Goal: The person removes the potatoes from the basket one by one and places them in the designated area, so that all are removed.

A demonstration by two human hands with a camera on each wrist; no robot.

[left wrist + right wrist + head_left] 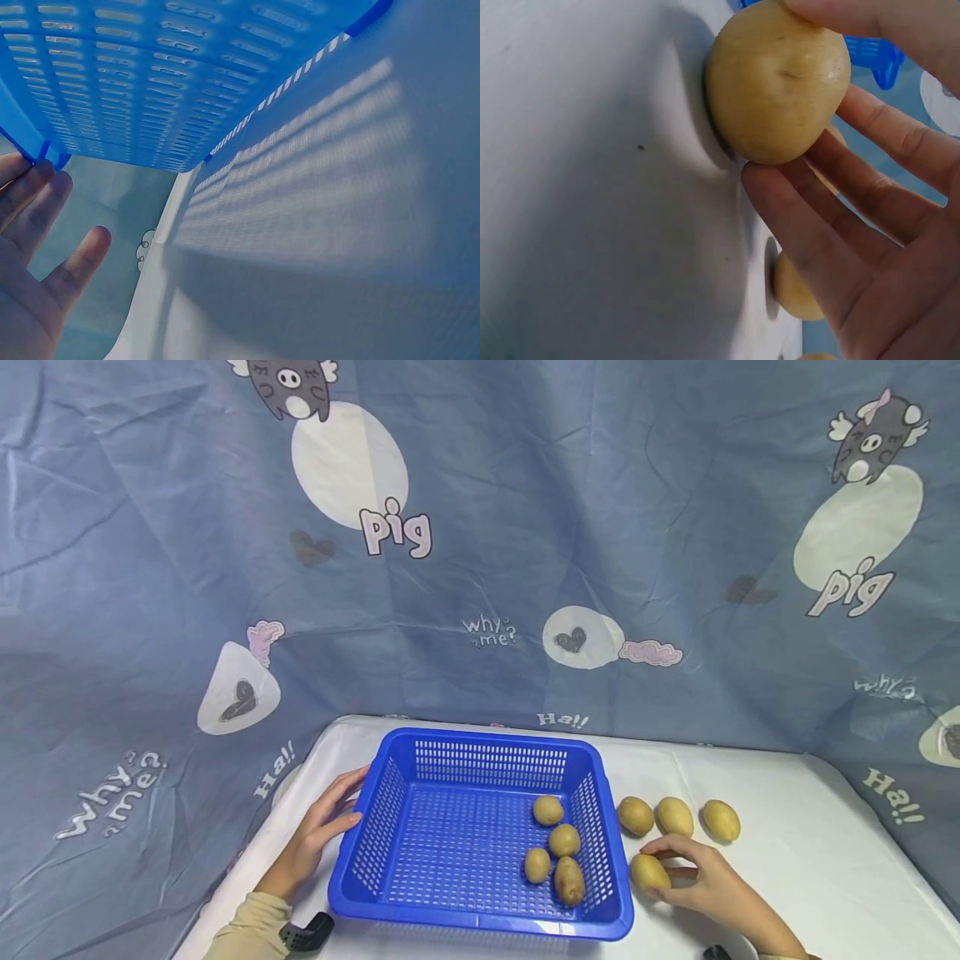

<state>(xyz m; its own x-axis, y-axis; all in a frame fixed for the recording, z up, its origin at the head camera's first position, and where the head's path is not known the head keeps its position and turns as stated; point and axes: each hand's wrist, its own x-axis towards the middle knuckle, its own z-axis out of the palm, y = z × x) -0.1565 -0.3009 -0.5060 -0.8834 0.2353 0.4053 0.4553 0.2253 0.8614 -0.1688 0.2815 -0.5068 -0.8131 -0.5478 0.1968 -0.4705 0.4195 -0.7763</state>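
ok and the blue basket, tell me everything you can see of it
The blue basket is a roughly rectangular, open-topped tub with rounded corners, apparently plastic. A smooth rim runs round the top; its walls and floor are pierced with rows of small slots. It stands upright on the white tabletop, in front of the person. Four potatoes lie inside, grouped toward its right wall. The left hand touches it at the left side of the rim.
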